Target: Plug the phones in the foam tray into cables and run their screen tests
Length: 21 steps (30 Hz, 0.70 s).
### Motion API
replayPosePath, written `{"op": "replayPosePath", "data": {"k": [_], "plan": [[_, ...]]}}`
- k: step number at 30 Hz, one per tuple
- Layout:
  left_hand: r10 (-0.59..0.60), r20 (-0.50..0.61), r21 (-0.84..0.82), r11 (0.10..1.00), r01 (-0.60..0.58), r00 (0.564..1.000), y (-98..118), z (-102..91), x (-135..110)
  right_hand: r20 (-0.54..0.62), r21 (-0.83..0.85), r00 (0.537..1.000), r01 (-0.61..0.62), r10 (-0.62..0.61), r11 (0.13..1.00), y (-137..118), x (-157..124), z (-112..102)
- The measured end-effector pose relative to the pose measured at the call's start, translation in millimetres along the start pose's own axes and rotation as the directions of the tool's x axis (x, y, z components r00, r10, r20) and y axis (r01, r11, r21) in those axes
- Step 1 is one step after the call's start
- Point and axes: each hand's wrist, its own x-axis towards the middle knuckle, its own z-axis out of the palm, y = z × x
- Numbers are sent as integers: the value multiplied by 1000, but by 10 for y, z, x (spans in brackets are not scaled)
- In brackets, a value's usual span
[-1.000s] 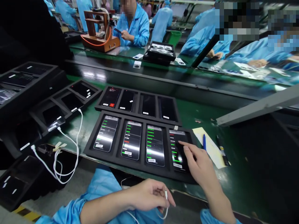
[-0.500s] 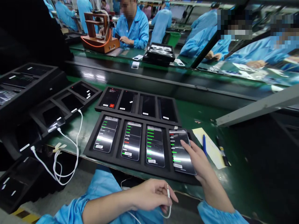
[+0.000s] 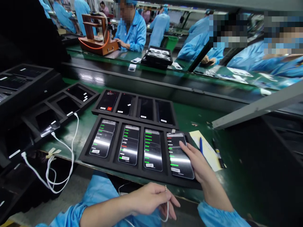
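A black foam tray (image 3: 113,164) in front of me holds several lit phones showing green and red text. My right hand (image 3: 197,162) grips the right edge of the rightmost phone (image 3: 178,155), which sits tilted in its slot with its lower end raised. My left hand (image 3: 151,198) hovers below the tray's front edge, fingers pinched on a thin white cable with a small plug (image 3: 166,201). A second tray (image 3: 136,108) just behind holds several dark phones.
More black trays with phones (image 3: 47,116) stand at the left, and white charging cables (image 3: 61,164) hang from them. A yellow paper with a blue pen (image 3: 201,145) lies right of the tray. Beyond a conveyor, people in blue coats work at another bench.
My right hand went from tapping the rightmost phone's screen to gripping its right edge and tilting it up. The view shifted slightly; my left hand keeps hold of the cable.
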Motion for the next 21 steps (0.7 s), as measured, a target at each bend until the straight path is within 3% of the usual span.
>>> {"op": "replayPosePath", "data": {"k": [4,7,9,12,16,21], "plan": [[1,65,-8,1000,0,998,9,22,42,-14,163,997,-69,73,984,-77,-41,-67],[28,80,24,999,-30,996,50,58,97,173,337,983,-113,57,935,-132,-152,-24],[55,43,54,997,-57,998,82,86,135,246,452,968,-151,40,879,-144,-255,71],[95,-18,78,993,-94,995,129,124,149,258,562,964,-207,67,801,-113,-370,241],[119,-73,97,989,-112,990,186,132,38,292,631,955,-231,49,741,-55,-377,356],[68,-123,164,985,-47,990,204,56,-159,333,678,942,-268,39,684,-92,-339,418]]}}
